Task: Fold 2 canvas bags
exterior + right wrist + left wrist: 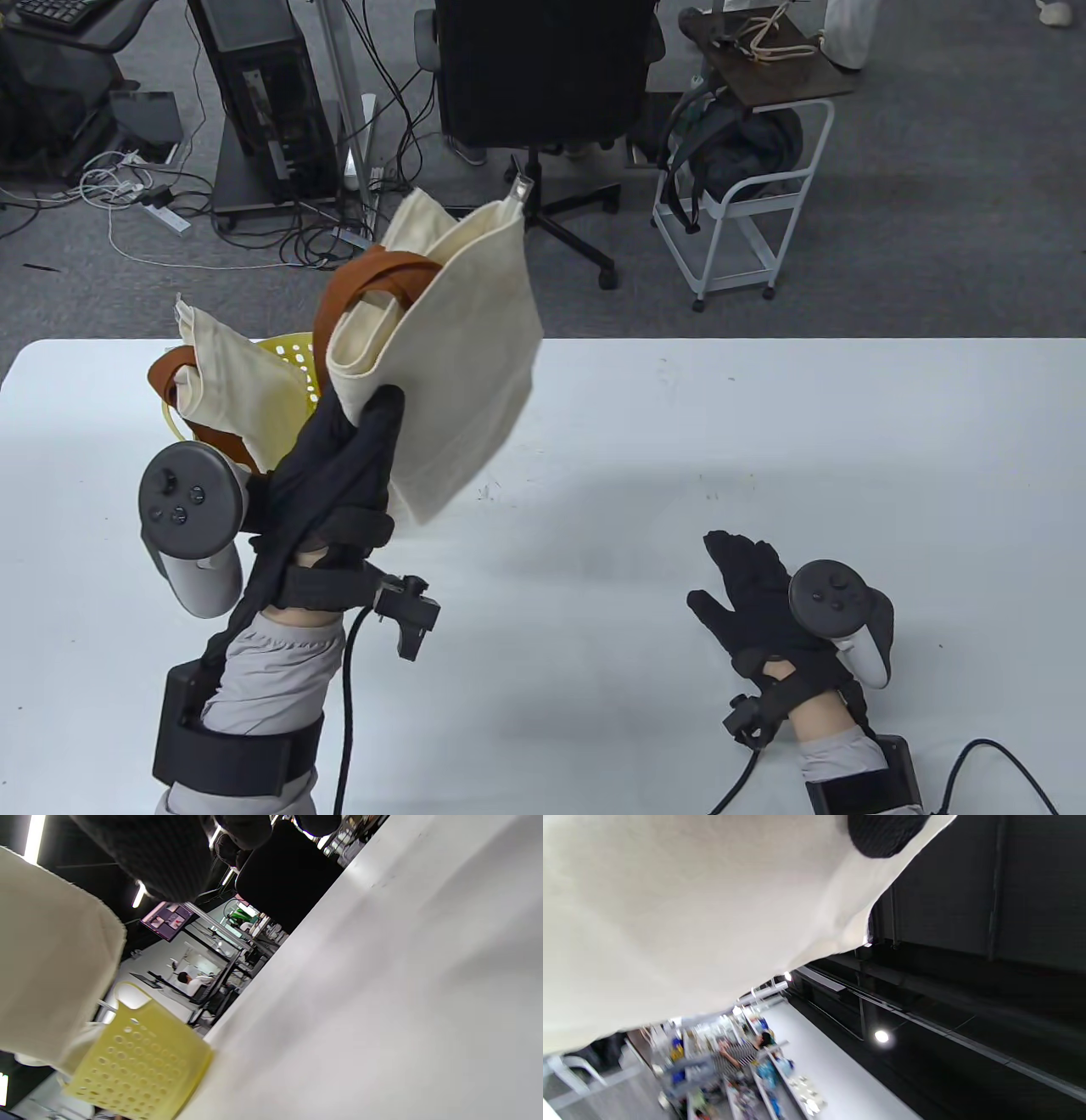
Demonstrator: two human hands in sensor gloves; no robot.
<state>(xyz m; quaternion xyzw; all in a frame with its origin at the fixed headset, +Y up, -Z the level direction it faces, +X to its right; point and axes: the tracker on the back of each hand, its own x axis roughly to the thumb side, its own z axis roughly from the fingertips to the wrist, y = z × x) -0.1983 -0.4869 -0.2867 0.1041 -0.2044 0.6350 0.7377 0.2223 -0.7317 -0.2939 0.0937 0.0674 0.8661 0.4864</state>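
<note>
While raised, left hand (339,475) gripping canvas bag (458,340); right hand (764,594) flat.

Two hands in black gloves, each with a grey tracker on its back

The left hand (339,484) and the right hand (755,594) wear black knit gloves with black straps. Each grey tracker has a round dark face with small buttons and a pale handle. Bare skin shows at the wrists. The sleeves are light grey. Black boxes are strapped on both forearms, and a black cable runs down from each wrist.
</note>
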